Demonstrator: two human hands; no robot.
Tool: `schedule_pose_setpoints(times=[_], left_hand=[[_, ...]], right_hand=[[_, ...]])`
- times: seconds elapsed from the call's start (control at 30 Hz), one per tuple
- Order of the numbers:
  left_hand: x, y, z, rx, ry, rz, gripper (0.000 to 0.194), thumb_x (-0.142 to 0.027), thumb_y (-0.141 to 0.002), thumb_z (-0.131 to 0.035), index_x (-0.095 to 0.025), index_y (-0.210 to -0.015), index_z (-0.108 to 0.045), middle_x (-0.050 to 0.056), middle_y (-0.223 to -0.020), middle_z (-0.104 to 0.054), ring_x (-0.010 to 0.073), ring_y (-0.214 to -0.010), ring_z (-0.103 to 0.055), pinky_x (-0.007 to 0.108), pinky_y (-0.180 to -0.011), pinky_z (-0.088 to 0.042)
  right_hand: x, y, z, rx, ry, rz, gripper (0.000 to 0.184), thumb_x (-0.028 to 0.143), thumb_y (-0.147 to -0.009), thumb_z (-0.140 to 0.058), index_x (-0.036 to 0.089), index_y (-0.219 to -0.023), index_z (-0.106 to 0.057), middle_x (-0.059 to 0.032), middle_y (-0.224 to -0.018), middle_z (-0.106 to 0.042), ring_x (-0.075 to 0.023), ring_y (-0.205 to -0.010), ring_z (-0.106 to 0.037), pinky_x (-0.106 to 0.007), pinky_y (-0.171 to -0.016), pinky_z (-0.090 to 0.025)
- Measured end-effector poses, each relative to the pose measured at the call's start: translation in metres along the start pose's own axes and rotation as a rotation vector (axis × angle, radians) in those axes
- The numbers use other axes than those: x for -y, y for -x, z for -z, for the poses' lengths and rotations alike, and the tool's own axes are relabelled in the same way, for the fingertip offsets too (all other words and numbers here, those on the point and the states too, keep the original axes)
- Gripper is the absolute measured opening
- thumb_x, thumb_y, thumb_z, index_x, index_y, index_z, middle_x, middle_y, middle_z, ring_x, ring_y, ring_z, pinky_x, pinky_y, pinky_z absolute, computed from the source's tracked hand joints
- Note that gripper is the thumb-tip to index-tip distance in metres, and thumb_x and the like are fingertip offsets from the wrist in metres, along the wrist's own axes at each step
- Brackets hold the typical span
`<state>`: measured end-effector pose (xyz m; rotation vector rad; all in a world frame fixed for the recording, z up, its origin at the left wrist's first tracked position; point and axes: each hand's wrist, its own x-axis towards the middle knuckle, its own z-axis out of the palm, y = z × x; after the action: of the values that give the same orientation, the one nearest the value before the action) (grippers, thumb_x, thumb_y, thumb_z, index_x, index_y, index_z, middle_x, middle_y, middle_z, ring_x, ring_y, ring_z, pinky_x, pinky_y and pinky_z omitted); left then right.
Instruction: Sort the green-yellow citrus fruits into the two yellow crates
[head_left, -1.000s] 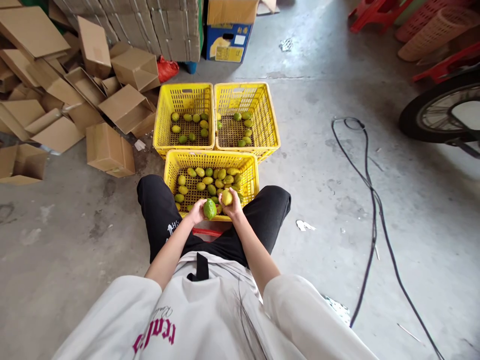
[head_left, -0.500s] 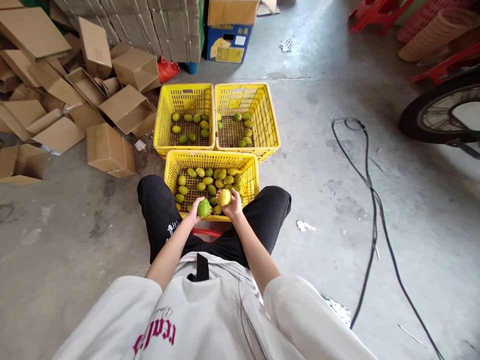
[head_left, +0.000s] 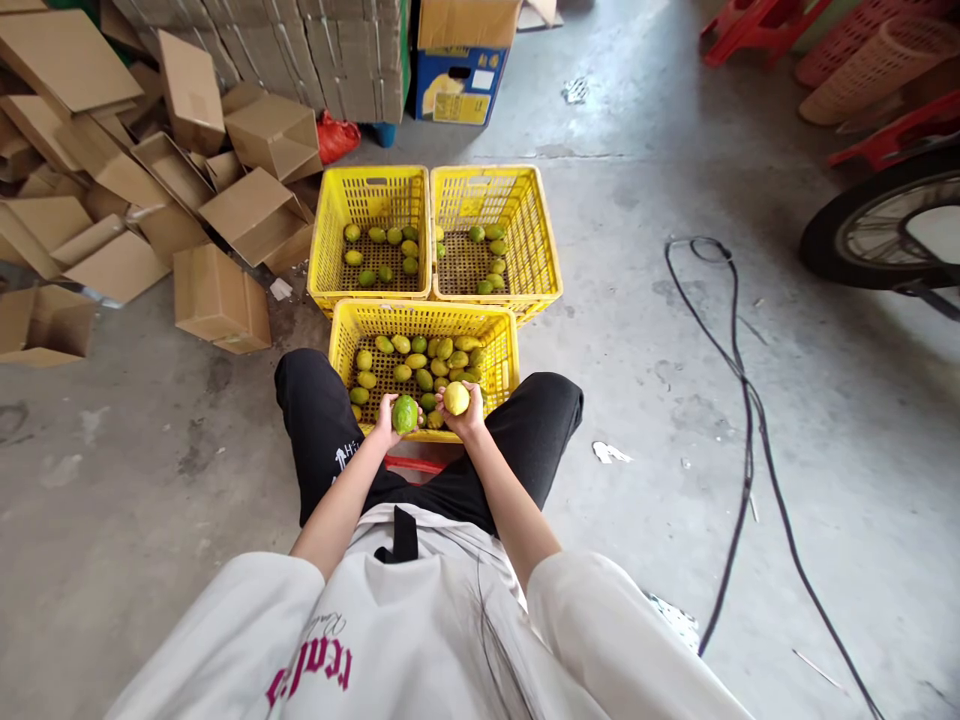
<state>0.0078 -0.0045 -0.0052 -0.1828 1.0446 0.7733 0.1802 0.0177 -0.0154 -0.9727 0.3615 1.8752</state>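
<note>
My left hand [head_left: 385, 422] is closed around a green lemon [head_left: 405, 414]. In my right hand [head_left: 470, 412] rests a yellow lemon [head_left: 456, 398], with the fingers curled about its sides. Both hands are over the near edge of a yellow plastic crate [head_left: 513, 340] between my knees. Several green and yellow lemons [head_left: 424, 380] lie on its slatted bottom, some hidden behind my hands. Beyond it stand two more crates side by side: the far left crate [head_left: 319, 230] and the far right crate [head_left: 550, 240], each holding several lemons.
Open cardboard boxes [head_left: 225, 300] are heaped on the left, near stacked flattened cartons [head_left: 352, 60]. A blue printed carton [head_left: 459, 85] stands at the back. A black cable [head_left: 742, 390] loops over the floor to the right, close to a motorbike wheel [head_left: 885, 225].
My hands have moved slightly apart, and both lemons have turned a little in the fingers. The crates and the lemons in them look the same.
</note>
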Motion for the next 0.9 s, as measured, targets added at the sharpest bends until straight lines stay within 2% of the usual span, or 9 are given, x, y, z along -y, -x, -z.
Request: schedule_pose_setpoints(times=[0.1,0.2,0.4,0.5,0.6,0.77,0.9], left_hand=[[0.001,0.002,-0.003,-0.065,0.03,-0.01,0.048,-0.035,-0.095,-0.036,-0.005,-0.111,-0.071,0.017,-0.076,-0.074,0.028,-0.07,-0.074,0.036,-0.06,-0.06],[0.002,0.001,-0.007,-0.073,0.056,-0.045,0.046,-0.031,-0.095,-0.037,-0.005,-0.112,-0.072,0.017,-0.077,-0.076,0.0293,-0.074,-0.076,0.039,-0.065,-0.062],[0.003,0.001,-0.01,0.012,-0.058,-0.008,0.035,-0.034,-0.105,-0.045,-0.011,-0.109,-0.071,0.01,-0.073,-0.073,0.0197,-0.066,-0.072,0.032,-0.068,-0.063],[0.006,0.0,-0.006,0.022,-0.174,-0.028,0.022,-0.027,-0.102,-0.055,-0.012,-0.104,-0.071,0.006,-0.071,-0.072,0.0153,-0.06,-0.068,0.029,-0.067,-0.063],[0.01,-0.002,-0.002,0.008,-0.251,-0.037,0.013,-0.019,-0.096,-0.063,-0.011,-0.101,-0.072,0.005,-0.074,-0.073,0.0157,-0.062,-0.07,0.03,-0.07,-0.064],[0.012,-0.003,0.0,0.066,-0.274,0.013,0.021,-0.026,-0.094,-0.067,-0.011,-0.108,-0.071,0.012,-0.085,-0.078,0.0217,-0.074,-0.077,0.031,-0.069,-0.063],[0.008,-0.001,-0.004,0.025,-0.229,0.021,0.021,-0.028,-0.099,-0.061,-0.01,-0.107,-0.069,0.012,-0.078,-0.076,0.0206,-0.064,-0.074,0.029,-0.062,-0.062]], right_hand=[[0.001,0.002,-0.002,-0.031,0.017,0.002,0.025,0.04,-0.095,-0.047,0.019,-0.086,-0.059,-0.0049,-0.066,-0.065,-0.0155,-0.054,-0.06,-0.02,-0.04,-0.048],[0.0,0.002,-0.003,-0.068,0.033,0.022,0.026,0.039,-0.095,-0.045,0.02,-0.084,-0.058,-0.0052,-0.065,-0.065,-0.0155,-0.054,-0.059,-0.02,-0.04,-0.047],[-0.001,0.0,-0.003,-0.109,0.047,0.048,0.024,0.038,-0.093,-0.048,0.02,-0.082,-0.059,-0.0044,-0.062,-0.064,-0.0154,-0.052,-0.059,-0.02,-0.041,-0.048],[-0.002,0.0,-0.004,-0.125,0.066,0.039,0.024,0.036,-0.093,-0.046,0.02,-0.082,-0.059,-0.0043,-0.062,-0.065,-0.0158,-0.052,-0.059,-0.021,-0.04,-0.048],[-0.002,0.001,-0.004,-0.117,0.07,0.03,0.02,0.034,-0.092,-0.048,0.021,-0.083,-0.06,-0.0043,-0.064,-0.066,-0.0165,-0.055,-0.062,-0.023,-0.044,-0.054],[-0.003,0.002,-0.005,-0.066,0.044,0.049,0.003,0.024,-0.084,-0.057,0.021,-0.085,-0.059,-0.0068,-0.077,-0.074,-0.0196,-0.068,-0.073,-0.028,-0.058,-0.064],[-0.001,0.002,-0.004,-0.038,0.095,0.052,0.01,0.025,-0.089,-0.054,0.019,-0.088,-0.062,-0.0042,-0.066,-0.069,-0.0157,-0.053,-0.063,-0.024,-0.046,-0.057]])
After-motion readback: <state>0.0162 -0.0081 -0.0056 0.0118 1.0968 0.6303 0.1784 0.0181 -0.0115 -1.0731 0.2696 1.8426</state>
